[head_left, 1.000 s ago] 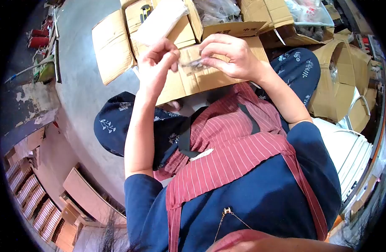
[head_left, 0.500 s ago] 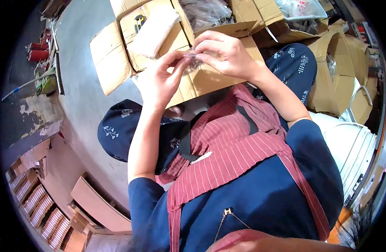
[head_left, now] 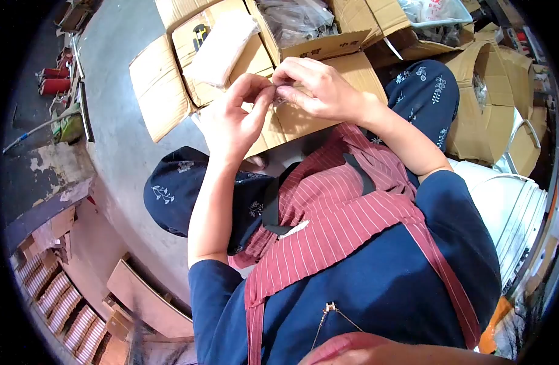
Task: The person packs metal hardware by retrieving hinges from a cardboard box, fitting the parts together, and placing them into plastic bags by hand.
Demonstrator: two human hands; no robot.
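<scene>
My left hand (head_left: 243,112) and my right hand (head_left: 316,91) meet fingertip to fingertip above an opened cardboard flap (head_left: 291,131). Both are closed in a pinch on a small clear plastic bag (head_left: 279,101), which is mostly hidden by my fingers. Something dark seems to be inside it, too small to make out. Beyond my left hand, a stack of clear plastic bags (head_left: 221,52) lies on the cardboard, with a yellow and black cutter (head_left: 200,36) beside it.
Ahead stands an open carton (head_left: 328,47) of plastic-wrapped items. A light blue tray (head_left: 443,23) of bags is at the upper right. Another open carton (head_left: 489,121) and a white bucket (head_left: 498,207) stand on the right. Red cylinders (head_left: 54,86) are far left.
My hands were apart a second ago, with the bag hanging from my right hand. They have come together, and both now pinch the bag, which is more covered by my fingers.
</scene>
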